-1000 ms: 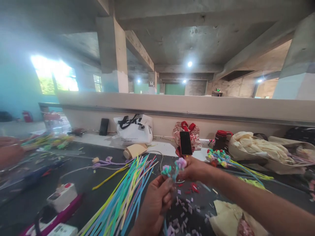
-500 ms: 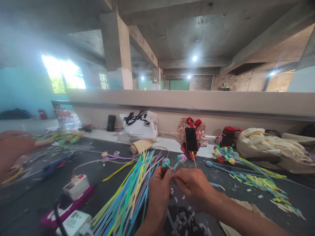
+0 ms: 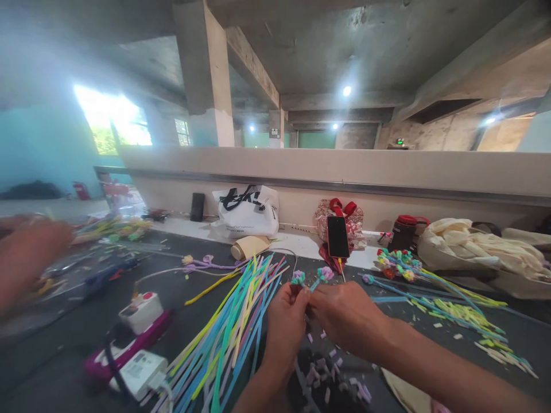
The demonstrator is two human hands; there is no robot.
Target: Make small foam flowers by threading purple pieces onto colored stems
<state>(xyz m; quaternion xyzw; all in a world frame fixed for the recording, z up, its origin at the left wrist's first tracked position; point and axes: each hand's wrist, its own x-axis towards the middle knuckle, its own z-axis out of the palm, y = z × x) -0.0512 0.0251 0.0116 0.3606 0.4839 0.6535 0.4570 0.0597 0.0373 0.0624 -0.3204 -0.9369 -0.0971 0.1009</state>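
Left hand [image 3: 286,321]: fingers pinched shut on the lower stems of the pipe-cleaner flowers [image 3: 310,277], just below the blooms.
Right hand [image 3: 344,318]: fingertips closed on the same stems, touching the left hand's fingers — both hands meet at one spot.
Flowers: a teal bloom and a purple one, side by side, standing just above the fingertips and away from the person.
Long axis: stems run up and away from the pinch, roughly upright — blooms at the far end.
Nearer hand: neither; both hold it equally close.
Surroundings: loose coloured stems [image 3: 228,332] fanned on the dark counter [image 3: 64,344] left of the hands; cut purple scraps [image 3: 327,373] beneath them.
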